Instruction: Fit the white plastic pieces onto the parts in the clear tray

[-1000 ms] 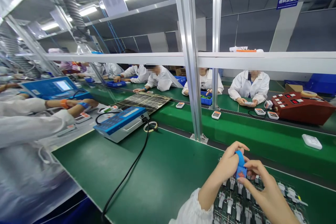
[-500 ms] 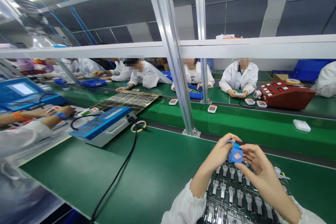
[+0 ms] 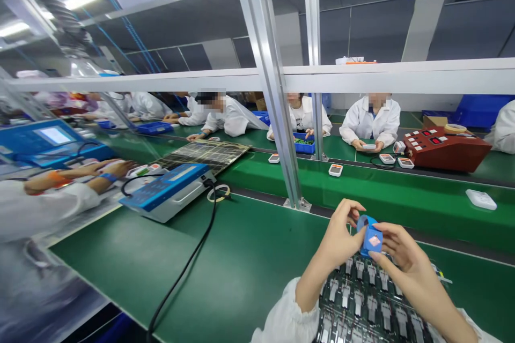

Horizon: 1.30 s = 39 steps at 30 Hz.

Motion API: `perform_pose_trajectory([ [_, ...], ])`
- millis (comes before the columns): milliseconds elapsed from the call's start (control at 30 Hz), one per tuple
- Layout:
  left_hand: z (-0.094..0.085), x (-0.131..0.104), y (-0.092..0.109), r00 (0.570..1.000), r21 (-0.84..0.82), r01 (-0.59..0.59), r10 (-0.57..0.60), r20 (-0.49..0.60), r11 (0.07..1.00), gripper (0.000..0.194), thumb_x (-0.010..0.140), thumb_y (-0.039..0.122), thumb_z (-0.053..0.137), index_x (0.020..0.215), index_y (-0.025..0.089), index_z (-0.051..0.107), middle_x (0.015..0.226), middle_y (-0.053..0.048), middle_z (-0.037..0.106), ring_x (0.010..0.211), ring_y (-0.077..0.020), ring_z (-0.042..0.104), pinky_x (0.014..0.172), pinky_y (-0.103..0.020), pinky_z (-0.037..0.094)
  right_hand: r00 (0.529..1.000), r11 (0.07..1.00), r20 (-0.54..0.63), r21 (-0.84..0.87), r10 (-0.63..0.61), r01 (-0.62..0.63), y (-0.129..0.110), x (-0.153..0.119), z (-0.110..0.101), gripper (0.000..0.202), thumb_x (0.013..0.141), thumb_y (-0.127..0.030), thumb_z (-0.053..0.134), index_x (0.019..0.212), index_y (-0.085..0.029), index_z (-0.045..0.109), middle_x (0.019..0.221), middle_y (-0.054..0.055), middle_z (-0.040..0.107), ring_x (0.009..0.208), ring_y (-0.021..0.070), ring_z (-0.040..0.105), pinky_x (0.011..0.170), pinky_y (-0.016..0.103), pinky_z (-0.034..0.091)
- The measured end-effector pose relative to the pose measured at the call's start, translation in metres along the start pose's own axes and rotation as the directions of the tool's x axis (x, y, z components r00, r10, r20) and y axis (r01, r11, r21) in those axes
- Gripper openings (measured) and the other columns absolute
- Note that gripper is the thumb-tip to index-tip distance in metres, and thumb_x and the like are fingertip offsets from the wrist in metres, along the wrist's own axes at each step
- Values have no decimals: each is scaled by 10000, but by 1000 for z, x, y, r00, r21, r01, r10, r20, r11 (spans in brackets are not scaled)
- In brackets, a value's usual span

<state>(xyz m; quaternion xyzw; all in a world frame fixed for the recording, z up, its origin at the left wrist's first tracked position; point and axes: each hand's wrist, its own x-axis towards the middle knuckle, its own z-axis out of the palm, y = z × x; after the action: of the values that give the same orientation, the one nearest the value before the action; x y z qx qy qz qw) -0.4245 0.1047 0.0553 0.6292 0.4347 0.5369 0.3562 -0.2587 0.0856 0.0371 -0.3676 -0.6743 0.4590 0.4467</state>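
A small blue band [image 3: 370,238], curved into a loop and marked with a pale pink diamond, is held up between my hands. My left hand [image 3: 341,233] is closed on its left side, with the thumb pressed at the loop's edge. From the right, my right hand [image 3: 400,252] pinches it between thumb and fingers. Just below my hands lies a clear tray [image 3: 350,321] with rows of small grey-white parts in its pockets. My right forearm covers some of those rows.
A blue-and-grey instrument [image 3: 169,193] with a black cable [image 3: 193,257] stands left on the green bench [image 3: 241,268]. A metal post [image 3: 277,91] rises ahead. Beyond it, white square devices [image 3: 335,170] lie on the green conveyor [image 3: 386,193]. Co-workers in white coats sit opposite and at left.
My left hand's grip has shifted from the band's top to its left side, and the loop's opening shows more. The view has turned slightly left.
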Motion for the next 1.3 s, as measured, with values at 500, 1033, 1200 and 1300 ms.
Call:
perform_pose_trajectory([
  [500,-3,-13,14,901,334,-396,293,320,855,139,836,43,527,885,162,581,906,-48,662,887,-169,596,842,-272,466,986,991,-100,8,132,-132,-30,-7,-11,445,751,-464,709,1119,-252,578,1156,88,647,1080,246,637,902,325,566],
  [1033,10,2,-18,983,-62,149,-141,115,987,236,747,364,721,828,153,788,912,-95,763,921,-303,704,784,-364,559,1000,955,-10,-296,-11,7,-7,-8,23,247,886,-466,519,998,-255,581,888,46,675,818,172,675,682,198,546],
  [1200,3,5,-5,952,-261,299,-269,143,918,355,651,425,786,812,109,787,870,-143,758,935,-334,693,833,-409,544,996,972,-79,-231,34,-52,-3,-8,35,270,908,-508,458,994,-270,552,860,34,657,792,159,661,656,201,529],
  [1300,8,5,-3,925,-372,378,-333,182,848,438,612,478,806,809,88,785,877,-177,752,936,-344,688,873,-450,524,999,974,-42,-225,-1,-9,-3,-8,34,264,909,-501,461,980,-258,539,881,32,648,811,156,653,736,232,529],
])
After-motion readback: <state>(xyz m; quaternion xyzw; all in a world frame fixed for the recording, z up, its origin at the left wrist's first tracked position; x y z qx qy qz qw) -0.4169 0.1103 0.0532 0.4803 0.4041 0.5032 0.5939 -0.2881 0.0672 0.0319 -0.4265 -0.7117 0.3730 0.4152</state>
